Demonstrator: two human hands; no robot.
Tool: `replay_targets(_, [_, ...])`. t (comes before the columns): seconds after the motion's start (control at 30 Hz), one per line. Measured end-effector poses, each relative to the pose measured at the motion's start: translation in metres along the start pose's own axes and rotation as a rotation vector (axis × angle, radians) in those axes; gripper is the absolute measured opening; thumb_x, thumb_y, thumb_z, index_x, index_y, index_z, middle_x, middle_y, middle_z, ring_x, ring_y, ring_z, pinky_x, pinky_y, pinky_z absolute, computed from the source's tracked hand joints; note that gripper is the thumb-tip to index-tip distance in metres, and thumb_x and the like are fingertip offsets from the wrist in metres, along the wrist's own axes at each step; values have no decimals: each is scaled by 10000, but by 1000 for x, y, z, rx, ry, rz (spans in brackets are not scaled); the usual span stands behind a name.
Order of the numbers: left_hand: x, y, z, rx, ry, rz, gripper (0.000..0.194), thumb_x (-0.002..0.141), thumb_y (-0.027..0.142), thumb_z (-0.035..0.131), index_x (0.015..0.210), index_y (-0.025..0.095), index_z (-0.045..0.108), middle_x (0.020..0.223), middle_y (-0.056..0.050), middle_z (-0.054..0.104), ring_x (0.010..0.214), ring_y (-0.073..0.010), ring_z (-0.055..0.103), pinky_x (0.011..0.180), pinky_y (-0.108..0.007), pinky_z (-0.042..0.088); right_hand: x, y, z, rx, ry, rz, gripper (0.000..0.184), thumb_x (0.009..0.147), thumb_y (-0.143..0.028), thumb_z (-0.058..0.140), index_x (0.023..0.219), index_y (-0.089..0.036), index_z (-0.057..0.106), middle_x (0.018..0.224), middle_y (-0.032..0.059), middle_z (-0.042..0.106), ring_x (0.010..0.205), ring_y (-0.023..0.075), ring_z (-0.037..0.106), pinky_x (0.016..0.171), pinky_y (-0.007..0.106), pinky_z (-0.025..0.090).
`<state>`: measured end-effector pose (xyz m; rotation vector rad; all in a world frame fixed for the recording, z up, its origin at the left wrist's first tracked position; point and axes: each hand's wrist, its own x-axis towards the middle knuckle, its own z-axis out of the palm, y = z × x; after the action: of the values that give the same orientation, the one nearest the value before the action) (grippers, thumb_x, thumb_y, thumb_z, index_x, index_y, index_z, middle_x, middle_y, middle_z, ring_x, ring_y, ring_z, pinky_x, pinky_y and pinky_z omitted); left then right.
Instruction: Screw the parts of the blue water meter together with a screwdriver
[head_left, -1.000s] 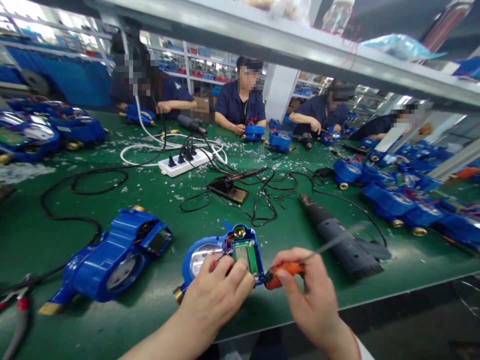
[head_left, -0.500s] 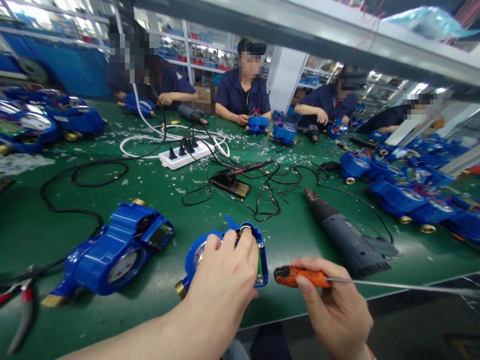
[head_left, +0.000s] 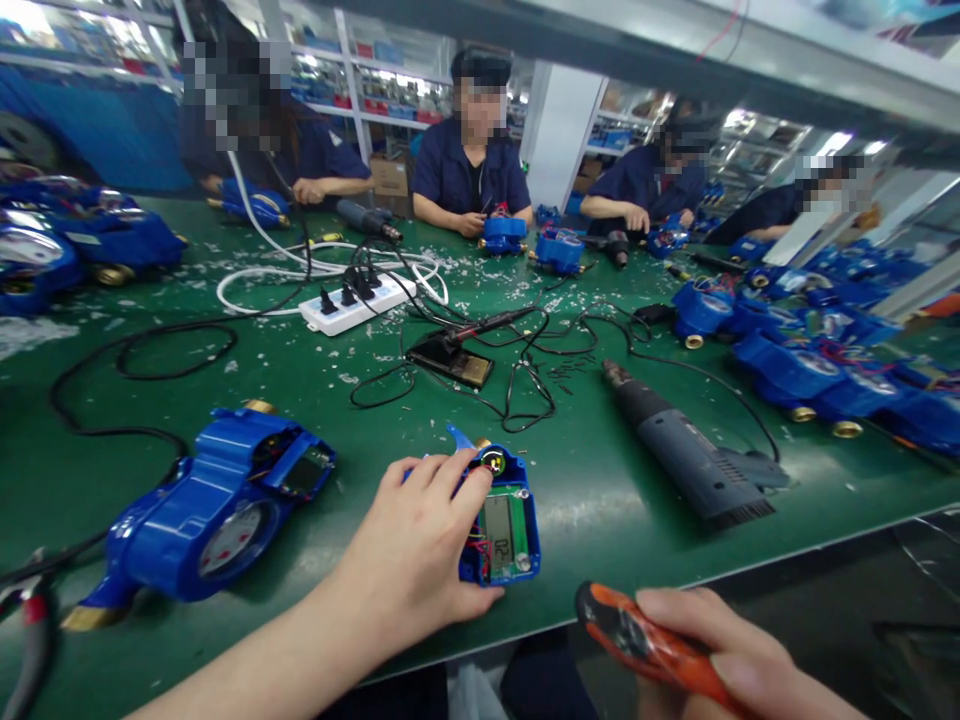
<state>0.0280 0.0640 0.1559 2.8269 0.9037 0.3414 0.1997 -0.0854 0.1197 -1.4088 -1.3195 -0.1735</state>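
Blue meter [head_left: 504, 530] gripped under left hand [head_left: 420, 530], apart from right hand [head_left: 739, 650] pinching orange handle [head_left: 649, 638].

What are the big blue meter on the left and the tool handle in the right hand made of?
The blue meter looks like glossy plastic or painted metal. The tool handle, held in the right hand, seems smooth orange-and-black plastic, judging by its shine.

near edge of table [head_left: 555, 470]: left hand [head_left: 420, 530] hides most of the near blue meter's [head_left: 530, 530] round end; digits on its screen [head_left: 499, 535] too small to read surely. right hand [head_left: 727, 650] and orange tool [head_left: 645, 640] run off the bottom; tool's far end unseen. pliers [head_left: 34, 630] cut by left edge. beyond far edge, four people's faces pixelated.
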Motion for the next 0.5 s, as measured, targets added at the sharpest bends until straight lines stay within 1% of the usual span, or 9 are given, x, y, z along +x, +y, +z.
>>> replay_targets(0.07, [0,-3,-1,-9,11,-8,721,566,449,774,1181,136,565,1325,-171,563,1125,-353,562,904,-537,464,-1,-1,7,16,35,-46,113,936,-325,529,979,-237,584,796,43,699,628,220,685,571,376,566])
replay_targets(0.13, [1,-7,-1,-11,20,-24,705,565,442,772,1171,141,572,1329,-166,563,1138,-351,560,910,-535,464,0,-2,13,29,66,-58,85,921,-274,553,974,-213,578,853,61,708,729,234,701,679,404,568])
replay_targets(0.2, [2,-10,-2,-13,21,-41,713,562,448,771,1172,138,571,1333,-168,561,1148,-349,557,920,-533,462,3,-3,18,30,105,-65,87,916,-226,557,1002,-217,567,858,60,711,717,211,696,671,369,559])
replay_targets(0.23, [2,-11,-2,-14,18,-47,720,563,450,770,1178,134,568,1333,-171,560,1150,-347,557,923,-531,462,4,-4,19,28,94,-84,99,915,-221,557,1014,-224,564,855,57,713,698,203,693,650,355,557])
replay_targets(0.3, [1,-14,-2,-13,20,-56,719,563,446,769,1176,128,568,1329,-174,563,1143,-345,562,919,-525,466,7,-5,19,6,-25,-122,126,906,-215,564,1031,-229,570,847,51,712,687,202,691,633,347,566])
replay_targets(0.37, [0,-16,-2,-14,30,-53,722,557,447,772,1169,121,570,1316,-176,573,1133,-345,568,910,-524,473,10,-8,18,-9,-115,-101,141,904,-216,553,1042,-224,576,859,62,707,727,226,698,637,367,583])
replay_targets(0.47, [-2,-15,-1,-9,55,-33,738,554,474,772,1163,110,568,1308,-186,577,1124,-352,571,903,-533,474,16,-15,16,7,35,-56,173,893,-207,551,1056,-265,566,845,56,691,688,235,686,542,356,571])
replay_targets(0.5, [-2,-14,-1,-3,59,-28,734,556,480,772,1156,108,571,1302,-189,581,1119,-353,574,899,-533,474,18,-16,16,14,49,-64,185,878,-204,574,1048,-277,570,818,45,681,655,228,674,513,346,561])
